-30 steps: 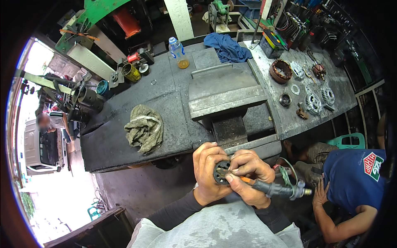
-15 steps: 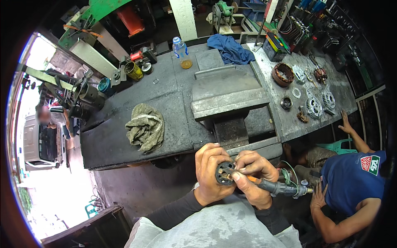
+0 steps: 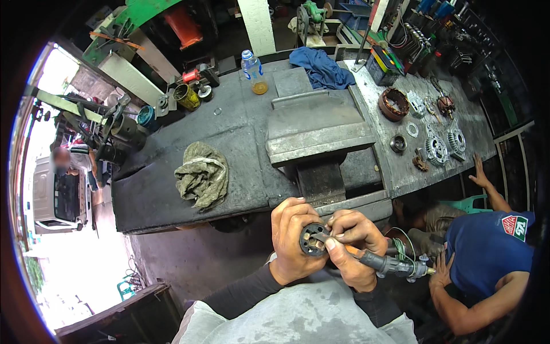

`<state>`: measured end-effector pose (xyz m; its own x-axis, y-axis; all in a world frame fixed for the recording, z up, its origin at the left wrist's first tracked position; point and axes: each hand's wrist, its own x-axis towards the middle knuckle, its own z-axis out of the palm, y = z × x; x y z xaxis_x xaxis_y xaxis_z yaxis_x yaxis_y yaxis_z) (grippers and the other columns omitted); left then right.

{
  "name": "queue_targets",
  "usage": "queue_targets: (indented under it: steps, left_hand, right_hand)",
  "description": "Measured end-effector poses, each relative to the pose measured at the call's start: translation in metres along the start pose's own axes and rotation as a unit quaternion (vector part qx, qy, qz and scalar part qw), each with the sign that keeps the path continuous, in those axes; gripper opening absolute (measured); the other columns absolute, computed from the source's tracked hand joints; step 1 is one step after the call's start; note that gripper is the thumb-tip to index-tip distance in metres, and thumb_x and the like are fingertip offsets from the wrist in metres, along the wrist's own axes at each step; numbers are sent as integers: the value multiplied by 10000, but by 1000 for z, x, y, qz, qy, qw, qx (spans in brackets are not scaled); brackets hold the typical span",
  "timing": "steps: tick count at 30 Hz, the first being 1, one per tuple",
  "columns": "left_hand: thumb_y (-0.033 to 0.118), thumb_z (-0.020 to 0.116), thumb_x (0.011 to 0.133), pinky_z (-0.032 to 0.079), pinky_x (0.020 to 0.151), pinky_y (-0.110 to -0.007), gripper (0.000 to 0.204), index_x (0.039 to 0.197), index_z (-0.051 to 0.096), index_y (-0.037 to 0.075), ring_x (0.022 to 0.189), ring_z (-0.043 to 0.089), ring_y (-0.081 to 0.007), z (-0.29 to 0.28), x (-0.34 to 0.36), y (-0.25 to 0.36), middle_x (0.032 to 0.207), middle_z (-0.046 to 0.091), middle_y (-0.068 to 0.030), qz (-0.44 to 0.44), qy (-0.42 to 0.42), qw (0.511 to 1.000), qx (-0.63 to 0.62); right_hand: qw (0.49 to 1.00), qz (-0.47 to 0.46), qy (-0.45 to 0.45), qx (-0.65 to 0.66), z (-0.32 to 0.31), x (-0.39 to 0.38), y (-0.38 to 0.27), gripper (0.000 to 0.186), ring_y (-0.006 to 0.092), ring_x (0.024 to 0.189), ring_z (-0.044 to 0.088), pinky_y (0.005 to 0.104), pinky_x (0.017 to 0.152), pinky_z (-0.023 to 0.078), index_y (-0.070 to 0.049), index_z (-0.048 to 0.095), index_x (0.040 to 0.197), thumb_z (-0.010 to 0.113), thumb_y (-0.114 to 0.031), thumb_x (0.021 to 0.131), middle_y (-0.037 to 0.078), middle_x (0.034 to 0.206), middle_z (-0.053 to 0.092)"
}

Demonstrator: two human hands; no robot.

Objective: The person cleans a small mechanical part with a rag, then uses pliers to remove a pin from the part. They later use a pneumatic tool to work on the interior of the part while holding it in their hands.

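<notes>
My left hand is closed around a round black part with holes and copper-coloured pieces in its face, turned up toward me. In my right hand a slim-bladed tool with an orange handle is gripped between thumb and fingers, its blade tip touching the inside of that face. A grey cylindrical body with a brass end lies in line with the handle; whether it is joined to it I cannot tell. Both hands are just in front of a large metal vise.
On the dark workbench lie a crumpled rag, a plastic bottle and a blue cloth. A copper-wound ring and metal housings lie on the right-hand bench. A co-worker in blue sits close on my right.
The blade tip has shifted slightly across the face of the round part, and the tool's far end has dipped a little. My left hand keeps its hold.
</notes>
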<state>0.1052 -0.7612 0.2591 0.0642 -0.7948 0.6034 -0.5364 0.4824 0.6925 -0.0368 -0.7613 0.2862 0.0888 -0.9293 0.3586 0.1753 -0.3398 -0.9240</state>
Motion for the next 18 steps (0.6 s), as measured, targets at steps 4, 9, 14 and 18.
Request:
queue_targets:
  steps: [4,9,14,18]
  left_hand:
    - [204,873,670,490,964,-479,428,994,637,56,1105,595,-366,0,-2,0,1017,641,-104,-5,4,1000,-1]
    - [326,861,690,473,970,-487,427,944,644,60,1114,582,-354,3,-4,-2,988,634,-103,-14,16,1000,1]
    - [328,864,682,470,966,-486,434,947,645,63,1117,583,-353,2,-5,-3,997,639,-106,-12,5,1000,3]
    - [319,855,681,464,980,-493,429,956,647,63,1121,581,-355,3,-6,-2,1002,640,-106,-17,15,1000,-3]
  right_hand:
    - [996,-30,-26,-84,1,-1,1,208,239,942,685,376,808,575,-36,599,892,775,46,818,113,968,657]
    - [999,-20,-9,-50,3,-1,-1,197,251,966,692,380,805,576,-38,592,895,745,59,819,117,979,667]
    - [996,-35,-24,-81,4,-3,-8,213,250,1035,642,420,952,526,-51,557,952,732,51,888,118,1011,634]
    - [995,13,-39,-86,5,-5,-11,207,269,1048,658,425,949,541,-49,552,938,724,54,886,131,995,639]
